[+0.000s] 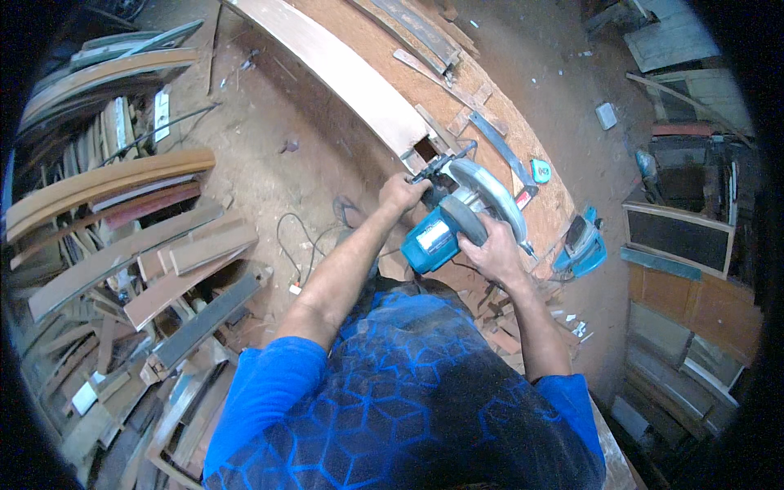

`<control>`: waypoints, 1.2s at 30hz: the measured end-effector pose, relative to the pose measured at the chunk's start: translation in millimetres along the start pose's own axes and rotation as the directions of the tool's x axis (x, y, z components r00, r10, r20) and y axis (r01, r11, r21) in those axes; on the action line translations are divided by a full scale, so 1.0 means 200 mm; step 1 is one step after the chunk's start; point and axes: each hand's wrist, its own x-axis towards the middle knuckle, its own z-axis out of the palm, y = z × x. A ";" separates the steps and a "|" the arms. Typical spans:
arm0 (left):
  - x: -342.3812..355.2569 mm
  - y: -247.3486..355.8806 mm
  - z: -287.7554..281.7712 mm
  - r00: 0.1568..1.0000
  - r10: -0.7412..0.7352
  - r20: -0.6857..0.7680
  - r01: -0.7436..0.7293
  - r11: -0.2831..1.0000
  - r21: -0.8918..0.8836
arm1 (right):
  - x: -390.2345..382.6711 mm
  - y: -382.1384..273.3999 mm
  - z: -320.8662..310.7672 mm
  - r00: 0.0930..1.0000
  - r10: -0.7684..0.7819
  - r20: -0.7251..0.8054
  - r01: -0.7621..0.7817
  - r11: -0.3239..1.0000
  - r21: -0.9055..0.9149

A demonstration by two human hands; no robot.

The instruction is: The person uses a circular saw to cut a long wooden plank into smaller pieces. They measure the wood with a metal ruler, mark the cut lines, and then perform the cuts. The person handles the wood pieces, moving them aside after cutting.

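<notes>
A teal circular saw point(433, 237) with a grey blade guard sits at the near end of a long pale board point(343, 73). My right hand point(494, 249) is closed around its black rear handle. My left hand point(403, 194) is closed at the saw's front left edge, by the base plate; its fingertips are partly hidden. Just ahead of the saw, a dark square opening point(425, 149) shows in the board. To the right on the bench lie a metal straight blade tool point(498, 145) and a teal tape measure point(541, 171).
The brown workbench top point(535, 135) carries wood strips point(416, 37) along its far part. A teal power tool point(581, 245) rests at its right edge. Stacked boards point(122, 196) fill the left side, and a cable point(294, 237) loops on the floor. Framed panels point(678, 237) stand at right.
</notes>
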 end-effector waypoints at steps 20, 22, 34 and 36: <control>0.19 0.04 -0.25 0.998 -0.017 0.061 0.022 0.997 -0.076 | 0.22 -0.13 0.08 1.000 0.027 -0.016 -0.028 0.996 -0.085; 0.18 0.04 -0.27 0.997 -0.018 0.070 0.022 0.998 -0.066 | 0.22 -0.12 0.09 0.999 0.009 -0.031 -0.012 0.997 -0.079; 0.35 0.01 -0.41 0.992 -0.010 0.128 0.016 0.999 -0.044 | 0.39 -0.21 0.13 0.993 0.116 0.026 -0.111 0.983 -0.144; 0.39 -0.02 -0.44 0.996 0.005 0.090 -0.001 0.999 -0.047 | 0.45 -0.24 0.16 0.996 0.081 0.027 -0.077 0.989 -0.127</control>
